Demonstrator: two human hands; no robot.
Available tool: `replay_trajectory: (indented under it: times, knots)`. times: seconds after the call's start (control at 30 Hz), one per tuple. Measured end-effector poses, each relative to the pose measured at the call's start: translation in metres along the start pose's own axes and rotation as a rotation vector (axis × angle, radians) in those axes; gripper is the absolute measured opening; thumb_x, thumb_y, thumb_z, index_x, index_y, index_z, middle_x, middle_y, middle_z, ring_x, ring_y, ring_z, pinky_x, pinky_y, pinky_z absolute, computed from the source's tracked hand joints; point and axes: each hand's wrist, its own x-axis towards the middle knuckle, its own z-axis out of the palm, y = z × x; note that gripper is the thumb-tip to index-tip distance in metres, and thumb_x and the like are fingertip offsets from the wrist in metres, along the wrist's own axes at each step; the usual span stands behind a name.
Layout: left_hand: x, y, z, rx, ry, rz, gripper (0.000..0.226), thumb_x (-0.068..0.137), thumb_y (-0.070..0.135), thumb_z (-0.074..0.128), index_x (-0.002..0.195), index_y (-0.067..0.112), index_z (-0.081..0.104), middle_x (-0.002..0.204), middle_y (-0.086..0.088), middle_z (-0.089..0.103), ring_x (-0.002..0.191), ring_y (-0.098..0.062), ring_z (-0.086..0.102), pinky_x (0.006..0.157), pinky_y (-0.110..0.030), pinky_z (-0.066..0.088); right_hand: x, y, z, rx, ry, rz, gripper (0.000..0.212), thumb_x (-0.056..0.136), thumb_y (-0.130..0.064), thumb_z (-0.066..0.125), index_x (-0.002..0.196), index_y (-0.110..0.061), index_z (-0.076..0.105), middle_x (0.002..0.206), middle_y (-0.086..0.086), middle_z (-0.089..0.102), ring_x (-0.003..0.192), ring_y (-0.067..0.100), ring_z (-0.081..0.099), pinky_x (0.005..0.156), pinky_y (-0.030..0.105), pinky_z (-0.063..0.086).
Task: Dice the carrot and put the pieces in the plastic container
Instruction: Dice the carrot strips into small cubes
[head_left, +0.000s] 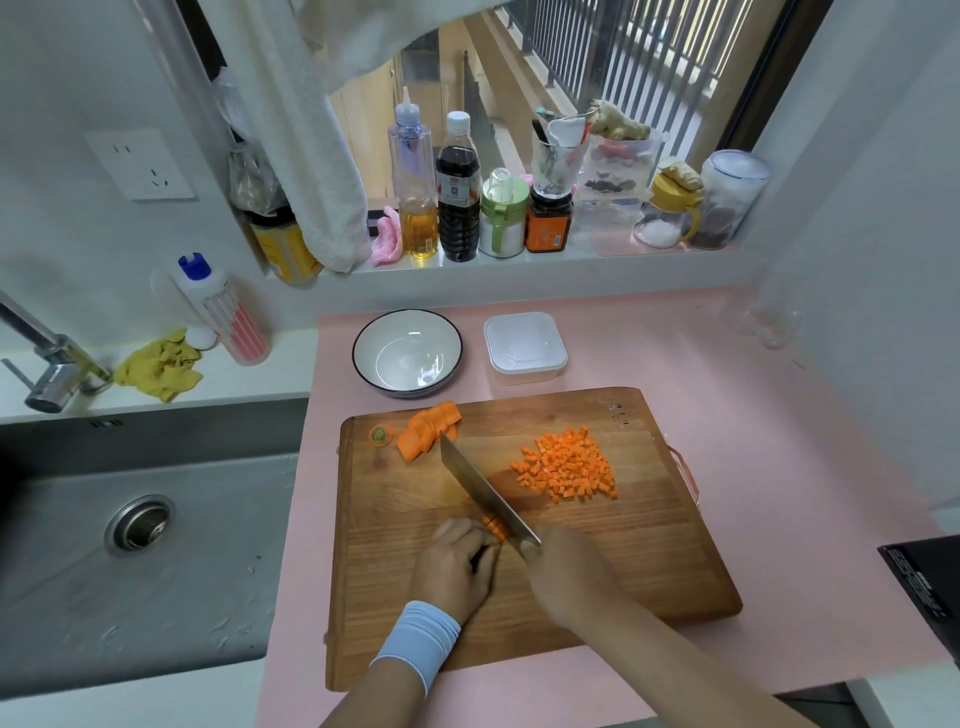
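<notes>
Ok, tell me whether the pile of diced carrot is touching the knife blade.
Apart. The head view shows bare cutting board between the diced carrot pile and the knife blade.

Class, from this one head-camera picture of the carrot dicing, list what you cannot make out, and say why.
- Handle of the steel cleaver: covered by the right hand.
- Orange carrot strips being cut: mostly hidden under the left hand and the blade.
- Label text on the dark sauce bottle: too small.
- Black object at the right: cut off by the edge.
</notes>
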Motion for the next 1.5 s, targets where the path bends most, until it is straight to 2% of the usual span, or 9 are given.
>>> replay_trajectory:
  times: [0.23,0.5,0.67,0.77,0.97,1.07,1.27,1.37,1.5]
  knots:
    - [0.0,-0.004,0.002,0.007,-0.001,-0.024,0.01,0.077,0.012,0.076,0.077,0.019,0.07,0.085,0.009,0.066,0.083,-0.011,0.061,0.084,-0.015,0.043,-0.024,0.006,-0.001,-0.087,0.084,-0.044,0.022,0.099,-0.037,0.044,0.092,-0.025,0.061,0.099,-0.001,0.068,0.098,0.024,0.064,0.077,0.031,0.045]
    - [0.0,-0.004,0.002,0.004,-0.013,-0.039,0.014,0.075,0.009,0.079,0.076,0.02,0.07,0.085,0.01,0.065,0.082,-0.01,0.06,0.084,-0.014,0.042,-0.035,0.012,-0.005,-0.094,0.039,-0.025,0.019,0.101,-0.036,0.042,0.085,-0.028,0.05,0.098,-0.002,0.068,0.096,0.024,0.064,0.069,0.029,0.036]
    - [0.0,-0.003,0.002,-0.008,-0.012,-0.057,0.015,0.074,0.009,0.08,0.076,0.02,0.07,0.085,0.01,0.066,0.081,-0.01,0.06,0.085,-0.01,0.039,-0.023,0.008,-0.003,-0.073,0.006,-0.009,0.018,0.101,-0.037,0.044,0.087,-0.028,0.051,0.097,-0.001,0.066,0.096,0.024,0.064,0.07,0.028,0.036]
    - [0.0,-0.002,0.002,-0.018,-0.001,-0.06,0.015,0.074,0.009,0.08,0.076,0.021,0.071,0.084,0.01,0.066,0.08,-0.01,0.06,0.084,-0.009,0.039,-0.014,0.006,-0.001,-0.067,-0.022,0.004,0.022,0.101,-0.037,0.044,0.095,-0.024,0.06,0.104,0.003,0.068,0.097,0.025,0.064,0.071,0.027,0.037]
    - [0.0,-0.004,0.001,-0.061,0.014,-0.065,0.009,0.076,0.017,0.078,0.081,0.02,0.071,0.088,0.01,0.064,0.083,-0.01,0.059,0.082,-0.021,0.047,-0.002,-0.009,0.0,-0.048,-0.031,0.015,0.028,0.101,-0.035,0.045,0.104,-0.018,0.067,0.107,0.006,0.069,0.103,0.029,0.064,0.074,0.029,0.041]
    - [-0.002,-0.001,-0.003,-0.118,0.046,-0.082,0.013,0.078,0.023,0.074,0.088,0.015,0.071,0.094,0.008,0.063,0.091,-0.009,0.058,0.087,-0.018,0.045,-0.001,-0.014,0.002,-0.052,-0.019,0.023,0.028,0.101,-0.037,0.046,0.101,-0.018,0.067,0.105,0.005,0.07,0.102,0.028,0.064,0.075,0.03,0.043]
    - [-0.005,0.0,-0.007,-0.096,0.06,-0.019,0.004,0.081,0.013,0.071,0.084,0.013,0.068,0.09,0.005,0.062,0.087,-0.011,0.056,0.085,-0.017,0.044,-0.001,-0.014,0.0,-0.041,-0.028,0.033,0.028,0.101,-0.036,0.047,0.1,-0.017,0.068,0.103,0.006,0.07,0.101,0.028,0.065,0.077,0.031,0.046]
    - [-0.005,-0.002,-0.004,-0.074,0.021,0.001,0.011,0.078,0.003,0.074,0.081,0.013,0.069,0.089,0.004,0.062,0.087,-0.011,0.056,0.084,-0.018,0.046,-0.004,-0.014,-0.002,-0.055,-0.025,0.011,0.028,0.102,-0.036,0.045,0.103,-0.019,0.067,0.104,0.005,0.069,0.102,0.028,0.064,0.078,0.031,0.045]
    - [-0.006,-0.002,-0.005,-0.074,0.026,-0.011,0.012,0.078,0.002,0.073,0.081,0.012,0.069,0.09,0.004,0.063,0.088,-0.012,0.058,0.085,-0.02,0.047,-0.012,-0.006,-0.002,-0.021,0.006,-0.036,0.023,0.1,-0.038,0.045,0.093,-0.026,0.064,0.09,-0.004,0.067,0.09,0.022,0.065,0.078,0.033,0.052]
